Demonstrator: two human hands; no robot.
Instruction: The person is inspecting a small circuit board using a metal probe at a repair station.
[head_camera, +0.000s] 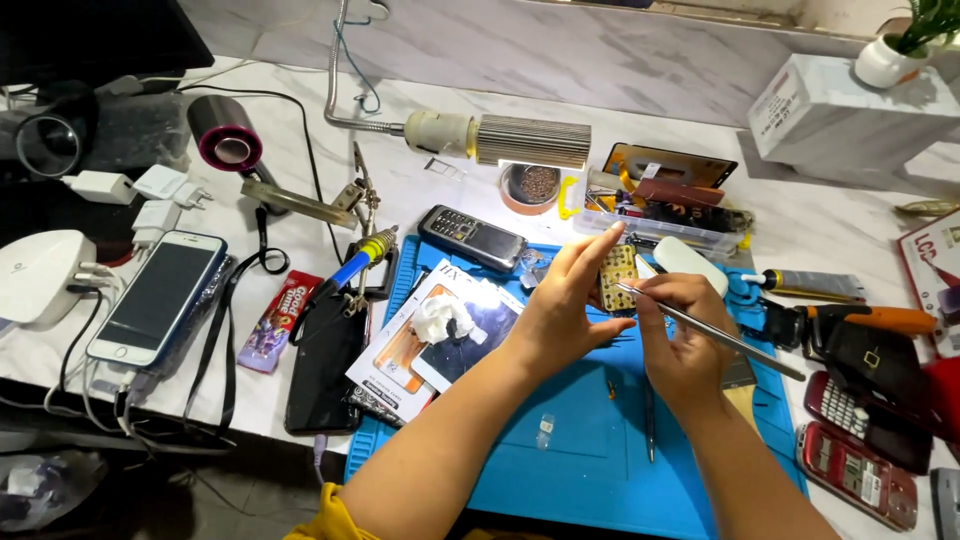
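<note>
While both hands work above the blue mat (590, 450) | left hand (565, 300) pinches a small circuit board (617, 277) | right hand (680, 335) grips thin metal tweezers (715, 333), tip on board

Crowded bench (700, 120) — bare blue mat (590, 460) front

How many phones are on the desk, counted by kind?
Touchscreen phones: 2, the white-framed phone and the black phone.
Keypad phones: 3, the black keypad phone and two red keypad phones.
Total: 5.
Separately, the left hand holds a small circuit board; the right hand holds tweezers.
</note>
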